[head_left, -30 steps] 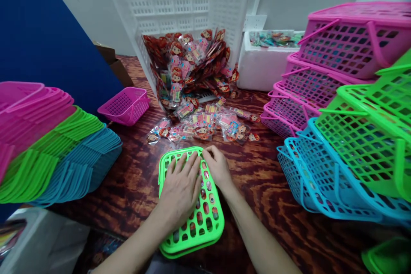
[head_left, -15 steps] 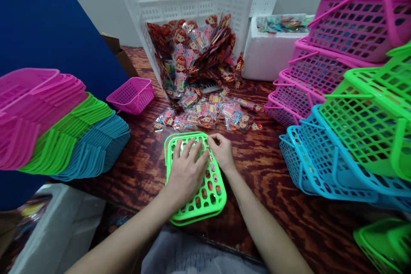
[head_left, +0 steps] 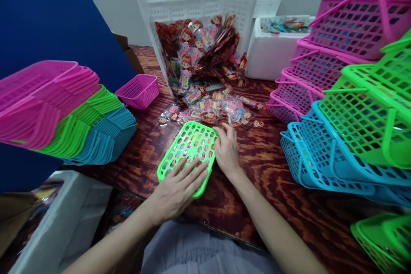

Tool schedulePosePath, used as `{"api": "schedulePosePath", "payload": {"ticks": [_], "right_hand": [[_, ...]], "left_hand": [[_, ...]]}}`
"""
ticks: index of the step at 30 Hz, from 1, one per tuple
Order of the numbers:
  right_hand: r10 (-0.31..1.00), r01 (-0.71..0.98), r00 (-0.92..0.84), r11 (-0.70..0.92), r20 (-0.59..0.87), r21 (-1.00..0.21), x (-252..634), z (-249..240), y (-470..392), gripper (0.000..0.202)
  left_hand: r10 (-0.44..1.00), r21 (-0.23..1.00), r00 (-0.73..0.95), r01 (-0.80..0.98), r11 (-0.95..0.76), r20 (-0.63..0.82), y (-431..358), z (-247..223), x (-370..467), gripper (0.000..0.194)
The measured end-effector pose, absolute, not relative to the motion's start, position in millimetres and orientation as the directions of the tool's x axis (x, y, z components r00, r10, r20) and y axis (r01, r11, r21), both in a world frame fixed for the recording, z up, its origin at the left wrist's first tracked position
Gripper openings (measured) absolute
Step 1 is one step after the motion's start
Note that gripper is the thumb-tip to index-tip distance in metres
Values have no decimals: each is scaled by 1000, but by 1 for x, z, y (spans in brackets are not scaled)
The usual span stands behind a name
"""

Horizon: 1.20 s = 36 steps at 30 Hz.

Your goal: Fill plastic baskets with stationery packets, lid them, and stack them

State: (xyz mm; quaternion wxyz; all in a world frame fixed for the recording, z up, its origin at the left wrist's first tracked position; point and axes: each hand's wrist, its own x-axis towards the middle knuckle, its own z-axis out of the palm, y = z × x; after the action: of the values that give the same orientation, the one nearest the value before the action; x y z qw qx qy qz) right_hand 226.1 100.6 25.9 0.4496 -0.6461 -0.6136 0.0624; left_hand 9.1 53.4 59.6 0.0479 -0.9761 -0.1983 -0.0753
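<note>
A green basket with a perforated green lid [head_left: 192,145] lies on the dark wood-grain table, turned at an angle, with colourful items showing through its holes. Flat across the near end of the lid rests my left hand [head_left: 178,186], fingers stretched out. My right hand [head_left: 226,147] is at the basket's right edge, its fingers bent around the rim. Just beyond the basket, small clear packets [head_left: 208,109] with printed cartoon heads are spread on the table.
Behind stands a tipped white crate [head_left: 184,8] spilling packets. Nested baskets [head_left: 73,115] are at the left, near a single pink basket [head_left: 139,90]. Filled baskets [head_left: 346,137] are piled at the right. A white foam box [head_left: 272,53] sits at the back.
The green basket has turned clockwise. My left hand has slid to the near end of the lid, and my right hand has closed around the right edge. The view has shifted slightly.
</note>
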Motion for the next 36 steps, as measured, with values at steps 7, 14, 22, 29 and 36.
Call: {"api": "schedulePosePath", "payload": {"ticks": [7,14,22,29,36], "right_hand": [[726,705,-383,629,571,-327,235,19,65,55],[612,735,-522,676,594,-51,238,12,71,45],[562,761,-407,645,719,-73,227,-7,77,43],[730,749,-424,615,536,-246,225,31,58,45],[919,794,-126,319,374,-518,208,76,145,34]], "left_hand": [[605,63,707,630,-774,367,44,43,-7,50],[595,64,555,698,-713,581,40,21,11,38],[569,55,554,685,-726,608,51,12,3,41],[635,136,526,701,-701,565,42,28,8,34],[701,220,498,712,-667,511,37,43,11,33]]}}
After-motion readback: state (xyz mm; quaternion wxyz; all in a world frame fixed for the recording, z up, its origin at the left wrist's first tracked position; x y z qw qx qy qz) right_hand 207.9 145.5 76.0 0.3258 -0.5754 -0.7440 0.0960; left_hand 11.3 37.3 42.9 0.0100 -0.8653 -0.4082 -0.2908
